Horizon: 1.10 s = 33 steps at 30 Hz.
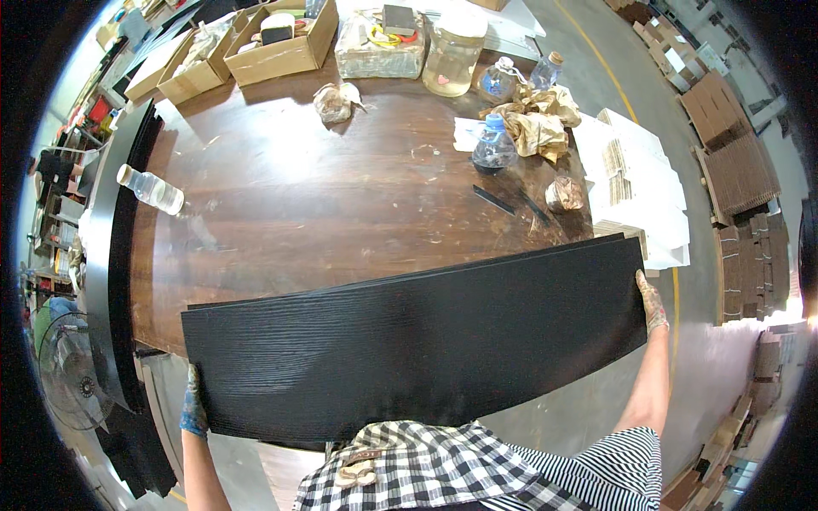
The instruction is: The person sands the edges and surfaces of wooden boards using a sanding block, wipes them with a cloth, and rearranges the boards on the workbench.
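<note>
Long black boards [417,336] with a wood-grain face stretch across in front of me, at least two stacked, judging by the doubled far edge. My left hand [194,404], in a blue stained glove, grips their left end. At the right end, my right hand [652,305], in a pale stained glove, holds the short edge. The fingers of both hands are partly hidden by the boards. The boards' far side lies over the near edge of the brown wooden table [298,213], their near side close to my checked apron [409,460]. I cannot tell whether they rest on the table.
A stack of black panels [119,255] runs along the table's left side, near a clear bottle [153,189]. Cartons [281,43], a large jar [454,55], a dark-liquid bottle [494,146] and crumpled paper [537,128] stand farther back. White cardboard [648,196] is at right; a fan [81,375] at left.
</note>
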Tool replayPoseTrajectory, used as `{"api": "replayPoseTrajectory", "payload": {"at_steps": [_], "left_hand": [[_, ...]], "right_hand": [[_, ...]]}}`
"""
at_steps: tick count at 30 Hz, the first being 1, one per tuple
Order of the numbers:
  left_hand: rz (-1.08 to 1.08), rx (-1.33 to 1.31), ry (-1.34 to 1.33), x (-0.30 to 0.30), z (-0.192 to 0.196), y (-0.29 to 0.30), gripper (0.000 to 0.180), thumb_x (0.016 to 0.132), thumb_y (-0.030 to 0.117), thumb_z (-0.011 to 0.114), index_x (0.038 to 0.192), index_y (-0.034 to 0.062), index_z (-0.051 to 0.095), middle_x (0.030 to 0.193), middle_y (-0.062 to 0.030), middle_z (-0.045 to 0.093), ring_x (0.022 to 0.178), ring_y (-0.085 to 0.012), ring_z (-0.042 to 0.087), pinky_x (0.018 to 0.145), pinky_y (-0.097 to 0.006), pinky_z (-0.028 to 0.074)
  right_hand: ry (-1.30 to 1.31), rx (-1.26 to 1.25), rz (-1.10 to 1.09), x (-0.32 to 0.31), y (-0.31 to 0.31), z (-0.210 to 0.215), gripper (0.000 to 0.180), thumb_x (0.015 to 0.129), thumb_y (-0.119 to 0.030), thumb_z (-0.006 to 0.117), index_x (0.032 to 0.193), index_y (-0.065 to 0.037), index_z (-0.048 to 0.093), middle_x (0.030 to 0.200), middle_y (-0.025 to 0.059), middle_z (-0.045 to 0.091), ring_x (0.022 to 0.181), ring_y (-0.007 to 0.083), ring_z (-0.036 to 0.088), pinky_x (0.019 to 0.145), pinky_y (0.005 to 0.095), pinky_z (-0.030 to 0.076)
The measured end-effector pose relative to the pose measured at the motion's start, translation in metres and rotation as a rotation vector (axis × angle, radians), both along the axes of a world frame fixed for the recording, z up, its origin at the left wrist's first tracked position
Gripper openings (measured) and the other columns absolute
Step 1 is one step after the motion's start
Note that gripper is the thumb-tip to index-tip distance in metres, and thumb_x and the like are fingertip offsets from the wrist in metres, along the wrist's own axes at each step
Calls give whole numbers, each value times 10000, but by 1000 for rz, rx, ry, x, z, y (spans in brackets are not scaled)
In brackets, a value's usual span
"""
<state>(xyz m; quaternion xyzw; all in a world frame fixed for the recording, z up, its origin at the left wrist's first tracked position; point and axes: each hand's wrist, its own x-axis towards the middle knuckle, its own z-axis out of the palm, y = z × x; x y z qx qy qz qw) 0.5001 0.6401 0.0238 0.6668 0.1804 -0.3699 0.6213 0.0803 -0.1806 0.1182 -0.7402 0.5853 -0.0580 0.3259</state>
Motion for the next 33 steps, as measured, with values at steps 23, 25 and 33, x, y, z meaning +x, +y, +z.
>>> {"api": "replayPoseTrajectory", "payload": {"at_steps": [23, 25, 33], "left_hand": [[4, -6, 49, 2, 16, -4, 747, 987, 553, 392, 1477, -4, 309, 1523, -80, 337, 1367, -235, 346, 1148, -341, 232], [-8, 67, -29, -3, 16, 5, 764, 978, 568, 396, 1485, 5, 299, 1528, -83, 329, 1373, -230, 337, 1151, -345, 224], [-22, -14, 82, 1, 8, -4, 829, 936, 652, 401, 1495, 47, 299, 1525, -118, 331, 1357, -280, 367, 1124, -382, 288]], "right_hand": [[-25, 258, -56, 26, 28, 24, 723, 977, -546, 395, 1440, 10, 388, 1470, 101, 424, 1328, 197, 408, 1123, 320, 265], [-74, 250, -14, 29, 35, 34, 754, 957, -580, 431, 1403, 27, 437, 1404, 108, 493, 1261, 200, 476, 1083, 314, 319], [30, 123, -185, -14, -13, 2, 877, 893, -683, 467, 1429, 8, 409, 1500, 110, 385, 1402, 223, 317, 1143, 327, 219]]}}
